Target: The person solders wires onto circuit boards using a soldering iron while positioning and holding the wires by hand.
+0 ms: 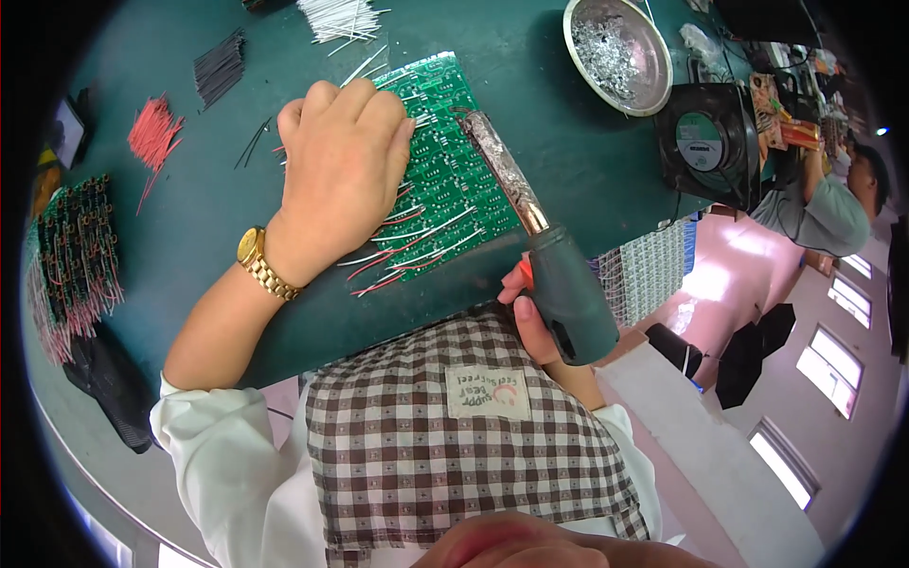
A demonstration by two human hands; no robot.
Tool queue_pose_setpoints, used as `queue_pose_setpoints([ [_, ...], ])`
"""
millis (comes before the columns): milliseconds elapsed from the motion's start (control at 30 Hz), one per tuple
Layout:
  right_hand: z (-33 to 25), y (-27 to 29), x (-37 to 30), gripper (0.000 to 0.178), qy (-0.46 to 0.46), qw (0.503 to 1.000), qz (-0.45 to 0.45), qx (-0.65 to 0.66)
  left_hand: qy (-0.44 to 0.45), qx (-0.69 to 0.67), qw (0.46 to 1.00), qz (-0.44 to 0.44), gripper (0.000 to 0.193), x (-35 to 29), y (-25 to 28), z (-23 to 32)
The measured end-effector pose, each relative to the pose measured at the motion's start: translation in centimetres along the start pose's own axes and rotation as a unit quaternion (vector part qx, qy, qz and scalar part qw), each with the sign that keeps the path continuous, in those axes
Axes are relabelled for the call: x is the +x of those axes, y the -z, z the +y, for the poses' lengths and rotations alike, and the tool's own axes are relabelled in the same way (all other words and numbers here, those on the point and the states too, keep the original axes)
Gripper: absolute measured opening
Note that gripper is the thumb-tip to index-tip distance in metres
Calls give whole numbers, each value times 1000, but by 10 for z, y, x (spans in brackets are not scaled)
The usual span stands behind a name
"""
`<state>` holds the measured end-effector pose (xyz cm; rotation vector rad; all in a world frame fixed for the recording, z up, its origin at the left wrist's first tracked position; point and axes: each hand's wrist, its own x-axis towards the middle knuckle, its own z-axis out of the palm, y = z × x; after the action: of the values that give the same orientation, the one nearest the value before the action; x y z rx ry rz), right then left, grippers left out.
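A green circuit board (450,151) lies on the table, with several red and white wires (407,246) attached along its near part. My left hand (346,156), a gold watch on its wrist, rests over the board's left side with its fingers curled closed. Its fingertips are hidden, so I cannot see what they pinch. To the right, my right hand (535,331) is wrapped round the dark handle of a soldering gun (573,293) with an orange trigger. The gun's crusted metal barrel slants up and left over the board, its tip near the far right part.
Bundles of red (154,133), black (220,68) and white wires (341,17) lie on the green table. A metal bowl of solder scraps (615,57) and a black fan (705,142) stand at right. Wired boards (80,256) are stacked at left. Another person (824,208) sits far right.
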<state>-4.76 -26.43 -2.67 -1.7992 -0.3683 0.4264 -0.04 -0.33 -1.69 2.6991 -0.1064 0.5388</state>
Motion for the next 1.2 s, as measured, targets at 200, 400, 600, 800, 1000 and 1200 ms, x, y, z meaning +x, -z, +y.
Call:
queue_pose_setpoints([
  [200, 32, 26, -16, 34, -24, 997, 26, -69, -14, -12, 1000, 18, 11, 5, -6, 6],
  [400, 6, 24, -12, 40, -78, 996, 6, -47, -17, -19, 999, 24, 13, 6, -8, 9],
  [600, -14, 19, -1, 26, -49, 997, 52, 6, -15, -15, 1000, 24, 14, 6, -8, 9],
  [800, -28, 15, 3, 18, -42, 997, 63, 5, -10, -14, 1000, 23, 13, 6, -8, 12],
  [1000, -29, 14, 2, 29, -48, 996, 32, 63, -10, -16, 999, 27, 14, 5, -9, 13],
  [1200, -31, 15, 4, 28, -59, 997, 53, 27, -11, -13, 999, 36, 13, 6, -11, 13],
])
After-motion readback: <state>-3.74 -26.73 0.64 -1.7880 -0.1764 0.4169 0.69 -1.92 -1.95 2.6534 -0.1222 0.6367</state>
